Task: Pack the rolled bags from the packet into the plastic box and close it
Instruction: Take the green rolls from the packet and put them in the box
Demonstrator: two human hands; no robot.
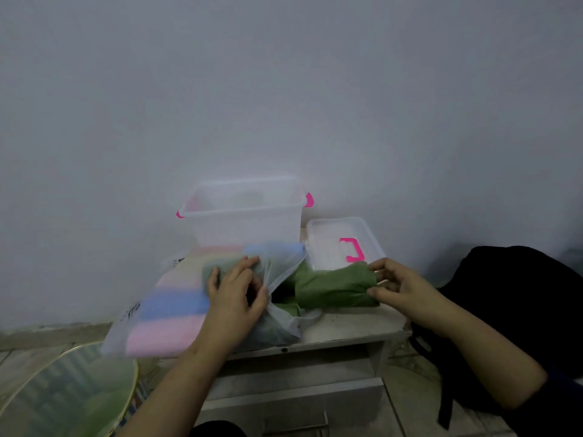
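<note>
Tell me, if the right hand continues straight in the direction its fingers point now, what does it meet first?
The right hand points leftward, its fingers already holding the end of the green rolled bag. Beyond that lie the plastic packet and the left hand, though depth is hard to judge.

the plastic box (244,212) stands open-topped at the far edge, wall behind; packet (202,298) blocks its near side, lid (342,241) its right.
</note>
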